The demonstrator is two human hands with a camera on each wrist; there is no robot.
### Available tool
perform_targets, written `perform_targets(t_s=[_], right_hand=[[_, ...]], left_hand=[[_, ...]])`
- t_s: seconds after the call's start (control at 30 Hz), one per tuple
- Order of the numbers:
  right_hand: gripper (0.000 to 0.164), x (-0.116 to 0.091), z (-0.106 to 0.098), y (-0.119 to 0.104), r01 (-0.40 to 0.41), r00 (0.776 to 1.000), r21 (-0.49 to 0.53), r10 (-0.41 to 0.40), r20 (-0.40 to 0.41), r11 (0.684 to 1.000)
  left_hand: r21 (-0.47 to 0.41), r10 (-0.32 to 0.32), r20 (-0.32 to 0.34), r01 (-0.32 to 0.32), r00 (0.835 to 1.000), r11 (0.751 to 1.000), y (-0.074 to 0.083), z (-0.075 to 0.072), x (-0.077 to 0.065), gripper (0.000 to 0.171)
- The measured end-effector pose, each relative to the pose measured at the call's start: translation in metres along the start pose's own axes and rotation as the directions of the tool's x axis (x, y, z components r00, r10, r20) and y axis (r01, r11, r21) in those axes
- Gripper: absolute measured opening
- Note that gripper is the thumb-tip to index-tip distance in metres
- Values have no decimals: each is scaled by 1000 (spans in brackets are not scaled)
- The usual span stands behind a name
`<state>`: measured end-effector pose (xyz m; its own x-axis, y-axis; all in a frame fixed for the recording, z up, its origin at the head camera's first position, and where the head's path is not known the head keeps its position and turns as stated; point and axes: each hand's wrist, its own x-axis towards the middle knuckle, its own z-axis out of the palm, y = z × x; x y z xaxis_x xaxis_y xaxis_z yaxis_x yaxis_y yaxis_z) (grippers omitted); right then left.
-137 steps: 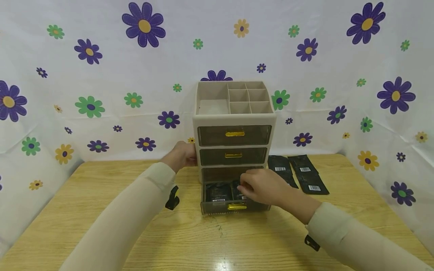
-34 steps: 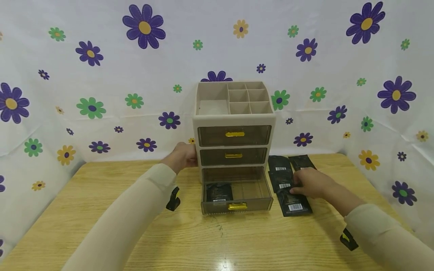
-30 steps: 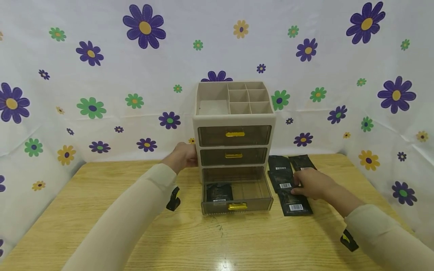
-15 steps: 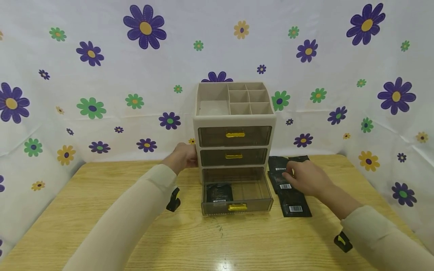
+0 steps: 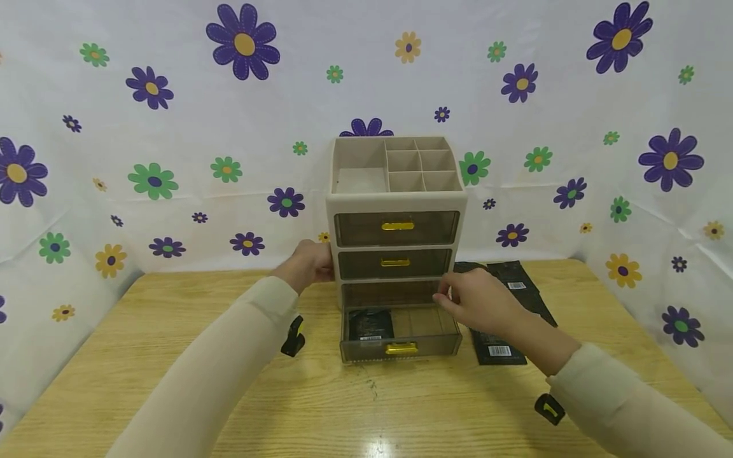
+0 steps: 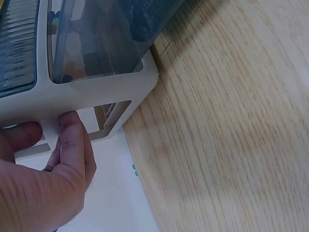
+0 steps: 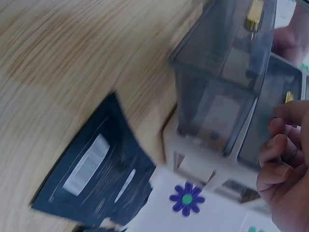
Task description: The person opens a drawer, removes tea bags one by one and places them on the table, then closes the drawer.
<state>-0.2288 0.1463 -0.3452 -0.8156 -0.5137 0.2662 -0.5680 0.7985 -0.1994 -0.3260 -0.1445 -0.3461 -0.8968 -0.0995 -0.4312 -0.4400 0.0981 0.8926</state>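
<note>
A beige desktop drawer organizer [image 5: 396, 202] stands on the table, its bottom drawer [image 5: 438, 345] pulled out. One flat black sachet [image 5: 369, 324] lies in the drawer's left part. My left hand [image 5: 312, 261] grips the organizer's side frame; in the left wrist view, thumb and fingers [image 6: 71, 140] close round a bar between cutouts. My right hand [image 5: 487, 302] hovers over the drawer's right edge. Its fingers [image 7: 277, 145] are loosely curled with nothing between them. Beneath and beyond it, several black sachets with barcode labels lie on the table, the nearest sachet [image 5: 498, 350] fully flat; others are partly hidden.
Two upper drawers with gold handles [image 5: 397, 226] are closed. The organizer's compartmented top [image 5: 361, 181] holds no large objects. A flowered white cloth [image 5: 189, 127] hangs behind and beside the wooden table [image 5: 258, 394].
Earlier my right hand was at a second sachet in the drawer; that part is now bare and a sachet lies front right. The hand then moved from the sachets back left. My left hand stays put.
</note>
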Motion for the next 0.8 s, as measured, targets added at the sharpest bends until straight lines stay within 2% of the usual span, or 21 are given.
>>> perform_targets(t_s=[0.2, 0.37, 0.57, 0.7, 0.8], right_hand=[[12, 11, 11, -20, 53, 996, 21, -55, 65, 998], [10, 21, 25, -34, 104, 987, 73, -111, 113, 992], [24, 34, 45, -43, 52, 978, 150, -81, 194, 987], [38, 42, 55, -46, 13, 978, 217, -58, 201, 976], [46, 46, 62, -45, 7, 979, 228, -53, 195, 974]], left_hand=[[-4, 2, 9, -2, 1000, 1000, 0, -1, 0, 66], [-2, 3, 8, -3, 1000, 1000, -1, -1, 1, 63], [21, -4, -1, 4, 1000, 1000, -1, -1, 1, 54], [23, -1, -3, 1, 1000, 1000, -1, -1, 1, 51], [18, 2, -7, -2, 1000, 1000, 0, -1, 1, 48]])
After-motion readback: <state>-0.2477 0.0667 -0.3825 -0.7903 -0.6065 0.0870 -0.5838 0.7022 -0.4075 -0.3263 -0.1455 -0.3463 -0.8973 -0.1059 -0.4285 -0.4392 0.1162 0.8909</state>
